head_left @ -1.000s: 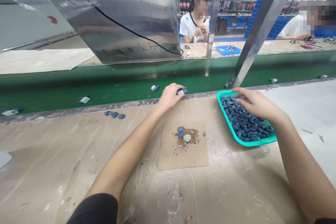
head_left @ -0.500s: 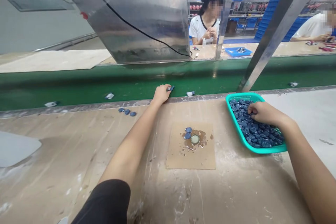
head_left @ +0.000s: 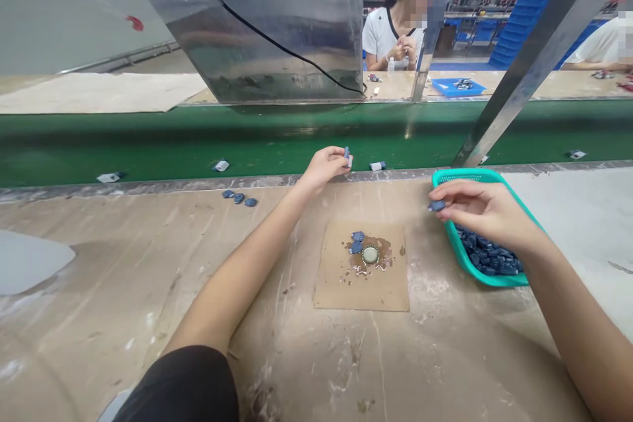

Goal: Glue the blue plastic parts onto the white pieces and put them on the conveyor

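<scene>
Above the near edge of the green conveyor belt, my left hand pinches a small blue-and-white part. My right hand holds a small dark blue piece between thumb and fingers, over the left rim of a turquoise basket. Many similar blue pieces fill that basket, partly hidden under my hand. On a square of cardboard lie two blue pieces touching a bottle cap, with wet brown stains around them.
More blue-and-white parts lie spaced along the belt. Three blue pieces sit on the table to the left. A slanted metal post rises behind the basket. Across the belt a person works near a blue tray.
My left hand has lifted its blue-and-white part off the belt. My right hand has come up out of the basket and leftward with a blue piece. The view has tilted down slightly.
</scene>
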`<state>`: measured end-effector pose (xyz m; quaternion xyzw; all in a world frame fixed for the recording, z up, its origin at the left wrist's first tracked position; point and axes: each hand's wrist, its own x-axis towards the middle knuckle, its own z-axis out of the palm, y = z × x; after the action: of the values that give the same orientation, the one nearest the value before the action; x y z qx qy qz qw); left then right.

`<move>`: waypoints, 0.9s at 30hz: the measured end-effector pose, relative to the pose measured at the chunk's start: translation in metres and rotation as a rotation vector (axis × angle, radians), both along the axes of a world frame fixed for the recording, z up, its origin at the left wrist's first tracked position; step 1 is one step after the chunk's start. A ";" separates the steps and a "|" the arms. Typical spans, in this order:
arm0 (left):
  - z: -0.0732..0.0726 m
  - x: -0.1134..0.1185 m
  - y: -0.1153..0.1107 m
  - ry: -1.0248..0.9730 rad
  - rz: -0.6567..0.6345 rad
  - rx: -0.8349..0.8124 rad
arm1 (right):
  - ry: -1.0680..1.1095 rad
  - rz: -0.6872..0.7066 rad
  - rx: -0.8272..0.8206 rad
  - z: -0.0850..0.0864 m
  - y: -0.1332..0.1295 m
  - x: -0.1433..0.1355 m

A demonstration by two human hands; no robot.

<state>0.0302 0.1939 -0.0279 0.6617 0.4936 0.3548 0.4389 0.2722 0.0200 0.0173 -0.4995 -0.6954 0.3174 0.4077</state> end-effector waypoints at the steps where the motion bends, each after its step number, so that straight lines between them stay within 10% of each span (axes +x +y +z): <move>1: 0.004 0.000 -0.010 -0.172 -0.039 -0.095 | -0.044 0.067 0.031 -0.001 -0.003 -0.013; 10: 0.017 -0.005 -0.049 -0.491 -0.249 -0.449 | -0.410 0.307 0.287 -0.056 -0.008 -0.080; 18: 0.017 0.007 -0.065 -0.124 -0.307 0.050 | -0.438 0.279 0.288 -0.062 -0.007 -0.085; 27: 0.029 0.013 -0.100 -0.016 -0.311 0.704 | 0.505 -0.056 0.091 -0.011 -0.003 -0.055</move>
<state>0.0427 0.0936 0.0007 0.8361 0.2320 0.4369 0.2370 0.2176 0.0165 0.0061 -0.4044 -0.5710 0.3890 0.5993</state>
